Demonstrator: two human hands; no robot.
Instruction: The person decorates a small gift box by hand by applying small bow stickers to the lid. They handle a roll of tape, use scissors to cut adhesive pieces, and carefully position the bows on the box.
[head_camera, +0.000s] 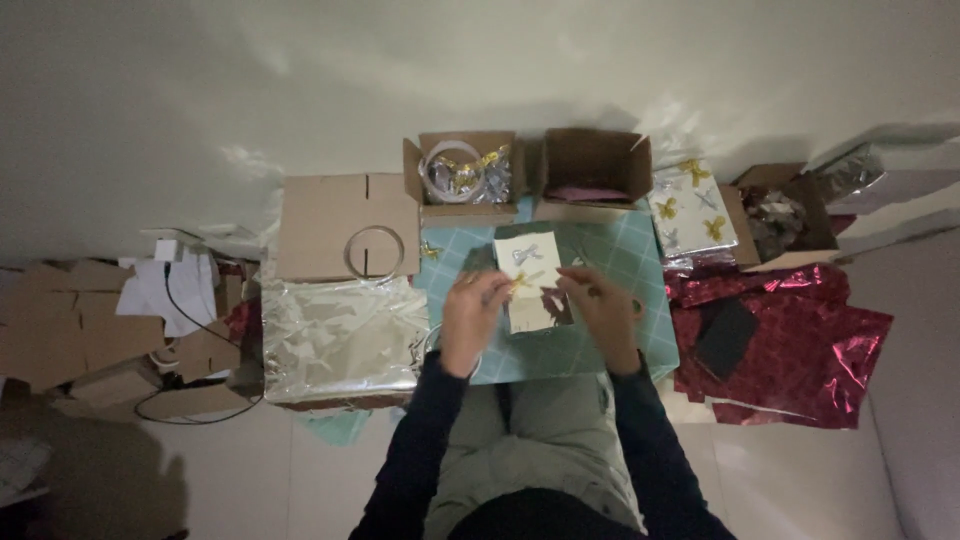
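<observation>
Nearest the camera, your lap in pale trousers (540, 440) and dark sleeves led out to the green cutting mat (620, 270). Item one: small cream gift box (530, 280), lying flat near the mat's middle, a silver bow on its top and a gold bow (520, 282) lower down. Your left hand (470, 318) pinched at the gold bow and the box's left edge; your right hand (603, 310) gripped the box's right side, fingers curled on it. Judged light, thin-walled, easily dented; the bows soft and easily crushed, so you did best holding it by the edges. Item two: crumpled silver foil sheet (340, 335), left of the mat, touching it. Item three: flat cardboard (340, 225) behind the foil, a clear tape ring (373, 252) on it. Item four: open carton of ribbon and bows (465, 170) and an emptier open carton (592, 165) at the mat's far edge. Item five: wrapped packet with gold bows (690, 210), far right. Item six: red foil paper (790, 340) right of the mat, crowding your right elbow. Cardboard scraps (90, 330) lay well apart, left.
</observation>
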